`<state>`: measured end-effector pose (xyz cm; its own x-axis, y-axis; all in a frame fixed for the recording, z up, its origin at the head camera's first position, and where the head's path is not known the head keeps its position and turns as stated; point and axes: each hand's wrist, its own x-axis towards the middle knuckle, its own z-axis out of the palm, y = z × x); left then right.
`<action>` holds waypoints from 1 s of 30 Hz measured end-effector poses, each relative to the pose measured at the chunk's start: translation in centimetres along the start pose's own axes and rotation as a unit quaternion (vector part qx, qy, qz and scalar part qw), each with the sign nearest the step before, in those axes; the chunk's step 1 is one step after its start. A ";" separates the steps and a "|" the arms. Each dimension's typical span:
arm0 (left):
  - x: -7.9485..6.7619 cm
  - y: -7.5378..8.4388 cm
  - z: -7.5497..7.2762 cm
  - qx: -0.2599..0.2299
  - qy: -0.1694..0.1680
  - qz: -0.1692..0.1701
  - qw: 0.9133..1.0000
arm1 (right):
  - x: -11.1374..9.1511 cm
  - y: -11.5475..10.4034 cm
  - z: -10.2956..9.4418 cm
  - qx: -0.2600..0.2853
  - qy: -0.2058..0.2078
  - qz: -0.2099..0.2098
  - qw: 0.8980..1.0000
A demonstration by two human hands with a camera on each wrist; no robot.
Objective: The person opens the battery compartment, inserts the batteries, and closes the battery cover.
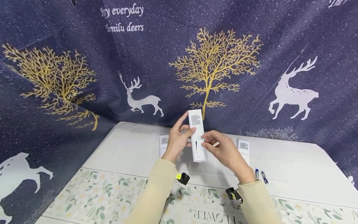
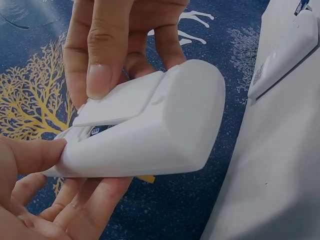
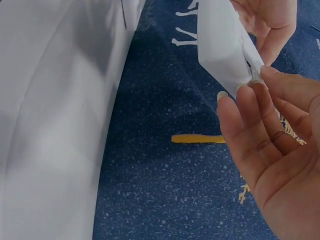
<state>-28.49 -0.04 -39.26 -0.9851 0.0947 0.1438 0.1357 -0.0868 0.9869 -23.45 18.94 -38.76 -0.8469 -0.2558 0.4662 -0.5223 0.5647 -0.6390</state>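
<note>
A white remote control (image 1: 197, 130) with small print on its back is held up above the table, its lower end towards me. My left hand (image 1: 174, 141) grips it by the sides, thumb on the near edge. At the lower part of the back, the battery cover (image 2: 122, 100) sits tilted, one end raised, and my right hand (image 1: 225, 151) pinches that end between thumb and fingers. Through the gap in the left wrist view, a blue-labelled battery (image 2: 96, 130) shows inside. The rest of the compartment is hidden under the cover.
On the white table (image 1: 120, 146) lie another white remote (image 1: 163, 146) behind my left hand and a third remote (image 1: 244, 149) beyond my right wrist. Two small blue cylinders, apparently batteries (image 1: 264, 177), lie right of that wrist. A dark printed cloth (image 1: 237, 105) hangs behind.
</note>
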 end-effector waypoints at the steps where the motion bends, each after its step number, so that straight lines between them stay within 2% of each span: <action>1: 0.0 0.0 0.0 0.001 0.000 0.000 1.000 | 0.0 0.1 0.0 -0.001 0.000 -0.005 1.000; 8: -0.1 -0.1 0.0 0.006 0.003 -0.007 1.000 | -0.3 0.5 0.3 0.000 0.000 -0.029 1.000; 17: 0.1 0.0 0.0 0.003 -0.002 0.004 1.000 | 0.1 0.4 0.1 -0.014 0.004 -0.054 0.998; 23: 0.2 0.0 0.2 0.012 -0.005 0.002 1.000 | 0.1 0.4 0.1 -0.024 0.007 -0.048 0.999; 30: 0.1 -0.2 0.2 0.026 -0.004 -0.002 1.000 | 0.1 0.3 0.4 -0.009 -0.002 -0.032 0.999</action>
<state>-28.57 0.18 -39.39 -0.9847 0.1022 0.1409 0.1379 -0.0356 0.9898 -23.70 18.83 -39.16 -0.8120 -0.2955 0.5034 -0.5740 0.5607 -0.5968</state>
